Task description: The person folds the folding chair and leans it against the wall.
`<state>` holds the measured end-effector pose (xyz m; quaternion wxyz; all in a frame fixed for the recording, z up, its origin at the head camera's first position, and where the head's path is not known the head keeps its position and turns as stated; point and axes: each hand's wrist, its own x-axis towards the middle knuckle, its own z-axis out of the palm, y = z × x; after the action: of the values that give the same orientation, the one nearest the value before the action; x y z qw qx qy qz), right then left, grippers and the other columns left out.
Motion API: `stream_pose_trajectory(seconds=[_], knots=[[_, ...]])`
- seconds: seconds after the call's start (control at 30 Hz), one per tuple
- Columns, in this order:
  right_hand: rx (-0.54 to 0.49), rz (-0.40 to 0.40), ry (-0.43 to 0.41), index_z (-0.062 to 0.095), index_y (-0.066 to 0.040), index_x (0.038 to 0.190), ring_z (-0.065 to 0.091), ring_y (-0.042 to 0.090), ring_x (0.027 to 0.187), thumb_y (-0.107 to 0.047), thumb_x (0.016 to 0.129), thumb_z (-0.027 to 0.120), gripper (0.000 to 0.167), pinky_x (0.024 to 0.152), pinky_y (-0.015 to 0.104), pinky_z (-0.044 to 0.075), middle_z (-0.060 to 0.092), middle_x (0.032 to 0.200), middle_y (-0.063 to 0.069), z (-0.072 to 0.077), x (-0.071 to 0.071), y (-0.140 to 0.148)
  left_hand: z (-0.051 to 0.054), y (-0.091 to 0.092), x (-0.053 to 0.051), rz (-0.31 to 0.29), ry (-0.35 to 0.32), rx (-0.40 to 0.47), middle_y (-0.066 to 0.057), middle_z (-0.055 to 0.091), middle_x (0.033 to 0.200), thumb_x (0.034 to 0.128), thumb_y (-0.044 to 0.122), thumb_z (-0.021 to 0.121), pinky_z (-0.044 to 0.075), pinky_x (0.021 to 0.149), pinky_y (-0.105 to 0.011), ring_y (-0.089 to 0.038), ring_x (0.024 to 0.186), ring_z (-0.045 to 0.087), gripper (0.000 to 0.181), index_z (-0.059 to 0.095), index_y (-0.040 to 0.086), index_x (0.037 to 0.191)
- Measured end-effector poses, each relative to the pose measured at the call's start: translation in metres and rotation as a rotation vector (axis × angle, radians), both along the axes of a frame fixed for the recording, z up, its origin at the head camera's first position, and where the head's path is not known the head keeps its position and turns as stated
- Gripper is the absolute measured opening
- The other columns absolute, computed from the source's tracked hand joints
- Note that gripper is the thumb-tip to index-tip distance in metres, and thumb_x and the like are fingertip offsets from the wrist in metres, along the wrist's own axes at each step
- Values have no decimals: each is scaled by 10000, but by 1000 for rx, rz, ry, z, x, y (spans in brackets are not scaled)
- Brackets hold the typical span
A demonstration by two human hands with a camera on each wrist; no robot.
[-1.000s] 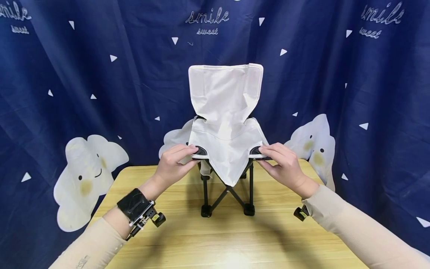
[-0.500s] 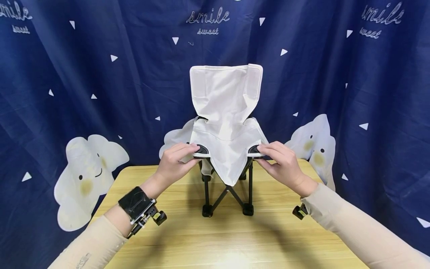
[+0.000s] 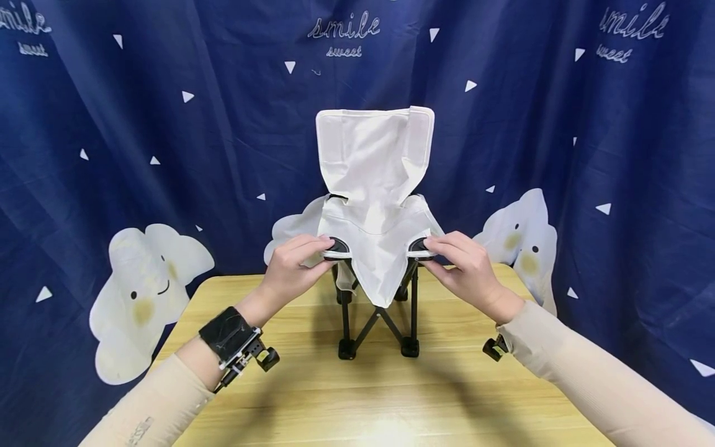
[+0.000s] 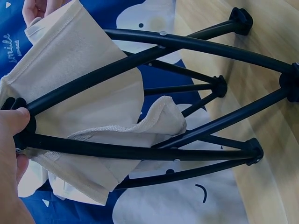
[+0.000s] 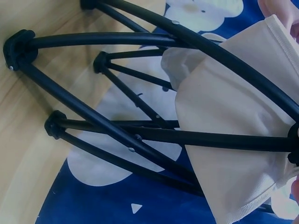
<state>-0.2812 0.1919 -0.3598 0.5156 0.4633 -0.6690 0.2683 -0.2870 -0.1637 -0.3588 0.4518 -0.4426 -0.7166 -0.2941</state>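
Observation:
A small folding chair with a white fabric seat and back stands upright on crossed black legs. My left hand pinches the black front corner of the seat on the left, thumb below and fingers above. Mirroring it, my right hand pinches the other black corner. Between them the seat fabric sags to a point over the leg crossing. From the left wrist view, a thumb presses the joint where black tubes meet. Only slivers of my right hand show at the right wrist view's edge.
The chair's feet rest on a light wooden table. Close behind hangs a dark blue curtain printed with white clouds and triangles. A camera on a black strap sits at my left wrist.
Both hands have moved slightly toward each other with the seat corners. The front legs stand a little closer together, and the fabric between the corners has narrowed.

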Motion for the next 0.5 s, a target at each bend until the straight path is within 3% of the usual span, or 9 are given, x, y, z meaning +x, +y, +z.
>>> stream_pose_trajectory(seconds=[0.4, 0.5], knots=[[17, -14, 7, 801, 55, 1048, 737, 361, 830, -260, 1068, 725, 325, 757, 436, 587, 804, 978, 208, 3, -4, -3, 3, 5, -4, -6, -7, 8, -182, 821, 1009, 717, -106, 929, 655, 939, -385, -359, 980, 805, 366, 830, -22, 1059], [6, 2, -21, 801, 50, 1059, 737, 366, 836, -192, 1037, 764, 245, 762, 445, 586, 807, 983, 204, 4, -4, -4, 5, 6, -3, -1, -11, 0, -183, 820, 1010, 736, -82, 934, 652, 942, -385, -349, 985, 804, 347, 828, -25, 1061]])
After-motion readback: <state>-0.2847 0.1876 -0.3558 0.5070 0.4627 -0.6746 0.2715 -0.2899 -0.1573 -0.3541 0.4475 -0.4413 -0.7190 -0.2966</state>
